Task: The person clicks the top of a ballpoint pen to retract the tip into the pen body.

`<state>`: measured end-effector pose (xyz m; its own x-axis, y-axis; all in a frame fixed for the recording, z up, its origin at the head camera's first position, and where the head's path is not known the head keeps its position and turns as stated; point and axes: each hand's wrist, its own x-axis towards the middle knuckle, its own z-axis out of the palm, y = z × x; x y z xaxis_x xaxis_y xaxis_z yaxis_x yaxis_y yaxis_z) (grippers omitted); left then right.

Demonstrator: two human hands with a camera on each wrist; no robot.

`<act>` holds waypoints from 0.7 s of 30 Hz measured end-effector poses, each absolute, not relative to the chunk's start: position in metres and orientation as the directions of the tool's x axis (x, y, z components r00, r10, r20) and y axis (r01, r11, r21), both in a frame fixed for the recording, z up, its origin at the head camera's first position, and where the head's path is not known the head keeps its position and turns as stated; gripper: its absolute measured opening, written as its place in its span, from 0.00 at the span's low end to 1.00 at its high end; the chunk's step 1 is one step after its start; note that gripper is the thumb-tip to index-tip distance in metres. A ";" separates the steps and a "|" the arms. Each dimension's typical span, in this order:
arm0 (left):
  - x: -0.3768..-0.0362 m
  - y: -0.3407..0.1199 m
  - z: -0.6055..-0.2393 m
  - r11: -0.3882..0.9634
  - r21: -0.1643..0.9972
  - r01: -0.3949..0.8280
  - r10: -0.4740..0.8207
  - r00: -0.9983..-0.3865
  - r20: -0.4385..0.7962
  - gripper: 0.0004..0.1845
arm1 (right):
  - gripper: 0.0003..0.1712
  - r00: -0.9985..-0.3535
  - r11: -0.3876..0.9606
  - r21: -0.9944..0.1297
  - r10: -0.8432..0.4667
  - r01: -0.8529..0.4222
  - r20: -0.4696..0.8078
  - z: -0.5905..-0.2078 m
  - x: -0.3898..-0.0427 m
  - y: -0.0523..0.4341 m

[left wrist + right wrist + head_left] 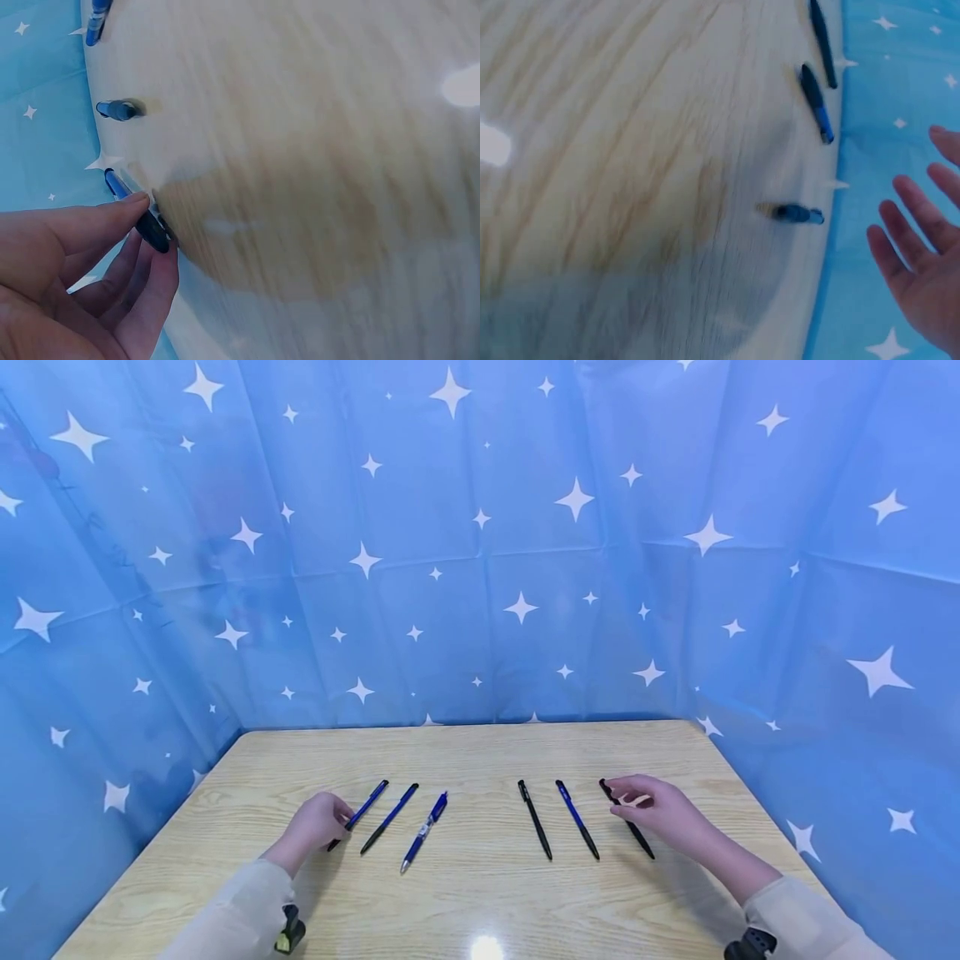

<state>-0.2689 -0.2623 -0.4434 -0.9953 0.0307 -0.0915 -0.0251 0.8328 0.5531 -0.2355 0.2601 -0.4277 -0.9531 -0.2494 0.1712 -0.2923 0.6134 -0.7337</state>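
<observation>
Six slim plastic pens lie in two fanned groups on the pale wooden table (480, 893), toward its near edge. At the leftmost, a blue pen (360, 814), the left hand (315, 827) pinches the lower end, not yet lifted by my reading. At the rightmost, a black pen (637, 842), the right hand (660, 810) hovers over its upper part, fingers loosely spread. Only the left wrist view shows fingertips (139, 201) meeting the barrel; the right wrist view shows just an empty palm.

The head camera looks forward and down from above the near edge of the bench (480, 893), taking in its whole top and the starred blue backdrop (480, 568) beyond. Each wrist camera sits close over the wood, blurred, looking across it toward the backdrop. All three views share the bench and its row of pens (426, 830).
</observation>
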 end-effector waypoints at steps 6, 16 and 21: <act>-0.268 -0.264 -0.445 0.863 0.505 0.002 0.051 -0.995 -0.082 0.13 | 0.23 -0.946 0.664 -0.676 -0.256 -0.321 0.197 -0.426 -0.239 0.271; -0.267 -0.267 -0.440 0.877 0.480 0.017 0.078 -0.991 -0.108 0.15 | 0.25 -0.946 0.719 -0.616 -0.252 -0.323 0.203 -0.409 -0.241 0.290; -0.269 -0.270 -0.430 0.874 0.485 0.021 0.092 -0.988 -0.122 0.19 | 0.25 -0.942 0.769 -0.544 -0.256 -0.336 0.219 -0.403 -0.242 0.299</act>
